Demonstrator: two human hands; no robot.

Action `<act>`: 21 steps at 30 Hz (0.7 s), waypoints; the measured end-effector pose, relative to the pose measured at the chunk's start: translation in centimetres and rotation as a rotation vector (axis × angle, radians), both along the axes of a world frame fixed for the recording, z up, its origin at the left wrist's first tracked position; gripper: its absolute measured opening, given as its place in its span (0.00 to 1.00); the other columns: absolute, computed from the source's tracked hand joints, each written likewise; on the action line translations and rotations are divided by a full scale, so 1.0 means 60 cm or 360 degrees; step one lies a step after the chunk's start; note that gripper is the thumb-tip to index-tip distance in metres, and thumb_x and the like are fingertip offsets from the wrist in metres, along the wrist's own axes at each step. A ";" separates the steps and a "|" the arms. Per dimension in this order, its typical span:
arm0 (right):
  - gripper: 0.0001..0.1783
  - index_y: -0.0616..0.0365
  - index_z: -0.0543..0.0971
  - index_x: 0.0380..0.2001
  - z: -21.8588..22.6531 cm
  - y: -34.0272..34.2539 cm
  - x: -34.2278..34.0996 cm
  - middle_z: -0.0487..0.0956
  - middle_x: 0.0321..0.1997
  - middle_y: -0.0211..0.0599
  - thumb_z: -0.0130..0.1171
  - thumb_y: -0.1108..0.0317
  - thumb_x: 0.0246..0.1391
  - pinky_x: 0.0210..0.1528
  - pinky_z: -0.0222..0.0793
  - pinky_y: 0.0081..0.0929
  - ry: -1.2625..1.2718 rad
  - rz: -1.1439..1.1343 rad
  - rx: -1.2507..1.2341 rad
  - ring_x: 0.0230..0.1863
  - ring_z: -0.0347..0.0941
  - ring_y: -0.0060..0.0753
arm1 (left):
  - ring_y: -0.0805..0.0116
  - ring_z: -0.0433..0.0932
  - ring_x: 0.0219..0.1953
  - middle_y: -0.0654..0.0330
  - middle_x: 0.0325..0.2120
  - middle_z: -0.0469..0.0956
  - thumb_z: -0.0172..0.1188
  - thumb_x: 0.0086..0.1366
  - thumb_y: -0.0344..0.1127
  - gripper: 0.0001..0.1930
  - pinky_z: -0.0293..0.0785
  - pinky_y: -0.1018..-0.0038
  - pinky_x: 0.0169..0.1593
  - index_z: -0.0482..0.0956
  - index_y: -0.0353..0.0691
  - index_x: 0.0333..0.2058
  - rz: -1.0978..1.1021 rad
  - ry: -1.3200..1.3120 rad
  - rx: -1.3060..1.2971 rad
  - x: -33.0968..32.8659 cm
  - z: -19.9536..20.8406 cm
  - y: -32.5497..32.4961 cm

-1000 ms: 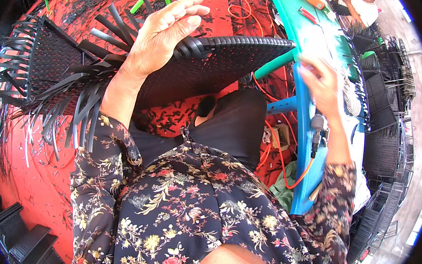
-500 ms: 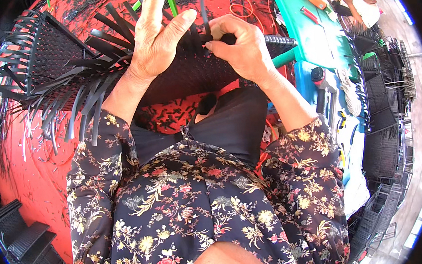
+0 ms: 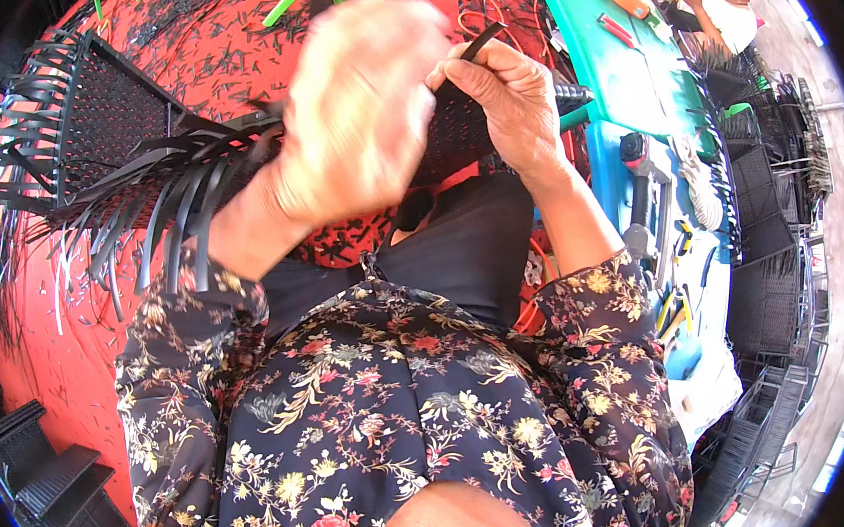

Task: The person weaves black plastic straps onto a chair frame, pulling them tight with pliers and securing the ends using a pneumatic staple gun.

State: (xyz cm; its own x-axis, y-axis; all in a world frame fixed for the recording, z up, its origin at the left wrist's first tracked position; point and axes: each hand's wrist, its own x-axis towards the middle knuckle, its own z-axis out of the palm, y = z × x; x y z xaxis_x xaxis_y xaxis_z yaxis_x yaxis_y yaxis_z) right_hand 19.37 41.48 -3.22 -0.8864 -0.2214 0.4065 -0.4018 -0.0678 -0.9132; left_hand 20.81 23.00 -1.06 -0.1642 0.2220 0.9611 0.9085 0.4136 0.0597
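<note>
We are pinching a black strip (image 3: 479, 44) in our right hand (image 3: 509, 105) above the woven panel (image 3: 110, 140); our blurred left hand (image 3: 358, 108) is hovering, its fingers' grip unclear.

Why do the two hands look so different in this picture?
The left hand is blurred, with its fingers spread flat over the black woven panel; the right hand is sharp and curled. The right hand pinches a black strip, while the left hand grips nothing that shows. Both are bare and at the same panel.
</note>
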 end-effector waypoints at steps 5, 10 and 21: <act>0.07 0.62 0.81 0.30 0.013 0.000 0.012 0.80 0.28 0.24 0.60 0.70 0.60 0.35 0.66 0.14 -0.0301 -0.0039 -0.0078 0.31 0.70 0.11 | 0.58 0.74 0.31 0.57 0.27 0.71 0.59 0.40 0.34 0.12 0.74 0.64 0.39 0.72 0.36 0.25 -0.0290 0.0131 -0.0364 0.039 -0.010 0.057; 0.09 0.61 0.77 0.26 0.010 -0.003 0.016 0.76 0.24 0.22 0.60 0.71 0.60 0.32 0.63 0.16 0.0061 -0.0222 0.0059 0.29 0.65 0.11 | 0.48 0.74 0.39 0.49 0.36 0.71 0.67 0.50 0.31 0.21 0.73 0.60 0.42 0.70 0.32 0.42 0.0302 -0.0663 -0.0545 -0.009 -0.025 0.025; 0.12 0.59 0.76 0.27 0.025 -0.019 0.026 0.79 0.25 0.33 0.53 0.66 0.65 0.24 0.62 0.15 -0.0373 -0.0081 -0.0273 0.22 0.67 0.14 | 0.50 0.78 0.34 0.55 0.26 0.77 0.66 0.55 0.40 0.12 0.73 0.57 0.34 0.75 0.40 0.32 0.0340 -0.1076 -0.0725 -0.020 -0.041 0.008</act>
State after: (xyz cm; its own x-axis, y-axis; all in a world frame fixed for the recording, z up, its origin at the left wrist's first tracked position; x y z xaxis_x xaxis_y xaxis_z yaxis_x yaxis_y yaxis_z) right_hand 20.96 40.36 -1.70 -0.9688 -0.1200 0.2167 -0.1878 -0.2145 -0.9585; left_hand 19.63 23.50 -3.52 -0.7546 0.4633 0.4647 0.6368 0.6879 0.3483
